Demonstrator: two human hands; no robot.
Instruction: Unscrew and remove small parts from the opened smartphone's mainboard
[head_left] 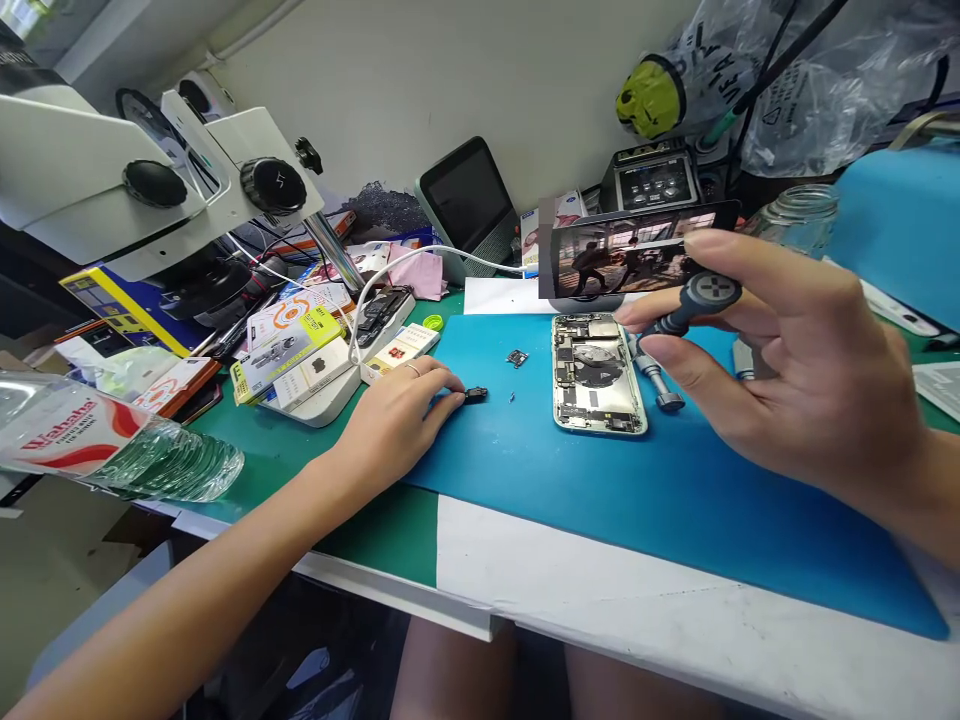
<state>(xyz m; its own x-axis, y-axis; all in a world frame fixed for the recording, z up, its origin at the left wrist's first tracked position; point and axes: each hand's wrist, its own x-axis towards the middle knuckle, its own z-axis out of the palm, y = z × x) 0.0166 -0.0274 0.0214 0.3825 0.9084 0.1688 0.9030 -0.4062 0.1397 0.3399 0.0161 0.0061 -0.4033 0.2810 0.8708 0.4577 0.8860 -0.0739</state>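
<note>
My left hand (405,410) rests at the left edge of the blue mat (510,460), its fingers pinched on a small black phone component (475,395). In my right hand (817,360), raised over the mat, a dark grey screwdriver (709,293) is held between the fingers, its round end marked with a cross. The index fingertip overlaps the screen of a propped-up phone (622,258) showing a video. An opened phone (598,385) lies on the mat, inner parts exposed. Close by are a dark square part (517,357), a tiny screw-like piece (512,398) and a second screwdriver (661,380).
A microscope (165,190) overhangs the left side. Beneath it are small boxes (289,360) and a white cable (405,258). A water bottle (120,440) is at far left. A smart display (466,200), glass jar (799,220) and plastic bag (817,100) stand behind.
</note>
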